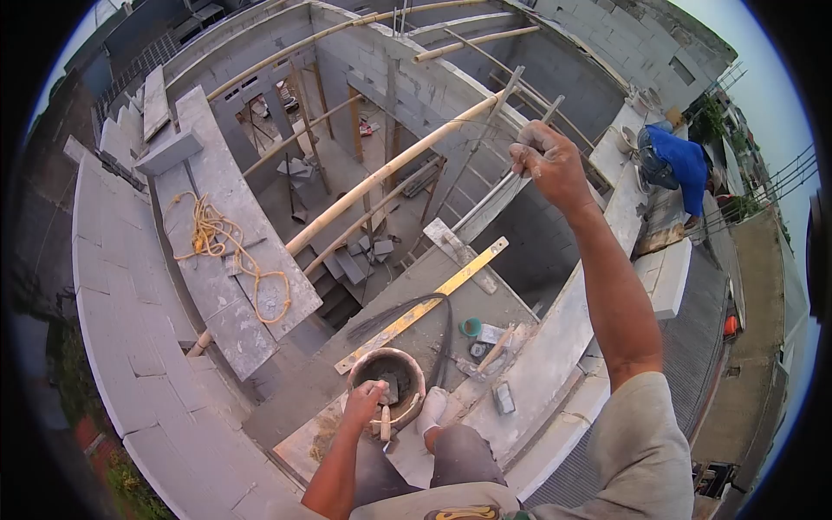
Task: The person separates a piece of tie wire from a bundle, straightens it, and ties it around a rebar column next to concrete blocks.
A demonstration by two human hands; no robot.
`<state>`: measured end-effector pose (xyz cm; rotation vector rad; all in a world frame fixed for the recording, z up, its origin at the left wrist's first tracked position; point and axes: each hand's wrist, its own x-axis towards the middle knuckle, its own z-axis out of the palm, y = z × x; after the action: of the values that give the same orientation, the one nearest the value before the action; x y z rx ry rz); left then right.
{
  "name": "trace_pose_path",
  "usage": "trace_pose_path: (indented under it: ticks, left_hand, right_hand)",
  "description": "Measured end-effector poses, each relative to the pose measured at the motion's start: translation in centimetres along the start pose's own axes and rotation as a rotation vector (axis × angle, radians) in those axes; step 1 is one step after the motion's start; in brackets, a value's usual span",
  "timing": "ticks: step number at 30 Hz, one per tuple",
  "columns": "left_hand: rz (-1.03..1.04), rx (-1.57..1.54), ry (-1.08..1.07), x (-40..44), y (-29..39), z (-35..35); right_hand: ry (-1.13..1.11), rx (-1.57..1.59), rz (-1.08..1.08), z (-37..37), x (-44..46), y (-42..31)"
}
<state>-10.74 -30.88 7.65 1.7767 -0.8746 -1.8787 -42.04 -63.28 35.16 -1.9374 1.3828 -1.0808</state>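
My right hand (548, 163) is raised out ahead at the upper right, its fingers pinched around a thin dark wire (472, 121). The wire is too fine to follow along its whole length. Low in the view, my left hand (367, 400) is closed at the left side of a round bucket (414, 368) of grey mortar. What its fingers grip is hidden. Beside that hand, a trowel (386, 423) shows its wooden handle over the near rim. A bundle of dark bars or cable (445, 347) curves past the bucket.
A yellow level (425, 303) lies beyond the bucket, with a hammer (496, 349) and a green cup (470, 327) nearby. Deep openings drop between block walls. Yellow rope (208, 227) lies on left planks; a bamboo pole (390, 178) spans ahead. A person in blue (680, 160) bends at right.
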Motion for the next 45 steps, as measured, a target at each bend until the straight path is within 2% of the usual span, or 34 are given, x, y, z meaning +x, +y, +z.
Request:
trace_pose_path:
  ticks: [7,10,12,15,16,20,22,29,35,41,45]
  left_hand:
    - [0.567,-0.163,-0.016,-6.2,19.5,4.2]
    - [0.685,-0.264,-0.124,-10.1,24.3,7.5]
    - [0.734,-0.332,-0.206,-11.8,25.9,9.2]
    - [0.742,-0.401,-0.306,-13.3,25.6,11.1]
    - [0.702,-0.467,-0.307,-13.2,24.7,11.5]
    - [0.596,-0.435,-0.233,-14.2,21.3,13.1]
    - [0.575,-0.403,-0.265,-14.7,20.4,13.2]
    - [0.54,-0.378,-0.337,-15.2,18.2,13.7]
    - [0.506,-0.345,-0.305,-15.5,17.5,13.9]
    - [0.493,-0.424,-0.167,-15.4,16.1,13.3]
    - [0.476,-0.538,0.056,-14.7,13.6,8.8]
  right_hand:
    - [0.204,0.263,-0.017,-1.4,-9.8,-7.6]
    - [0.219,0.304,-0.015,-0.1,-15.9,-9.3]
    - [0.201,0.161,-0.04,0.5,-19.5,-9.9]
    - [0.193,0.101,-0.038,1.4,-24.4,-10.6]
    - [0.201,0.104,-0.029,1.6,-25.6,-10.7]
    - [0.187,0.101,0.0,1.6,-29.3,-10.0]
    - [0.151,0.093,0.041,1.5,-30.7,-9.6]
    - [0.077,0.175,0.126,1.5,-33.5,-9.0]
    - [0.039,0.141,0.091,1.3,-34.2,-8.8]
    - [-0.084,0.053,0.089,1.1,-35.1,-7.6]
    - [-0.309,-0.093,0.369,1.2,-38.4,-1.7]
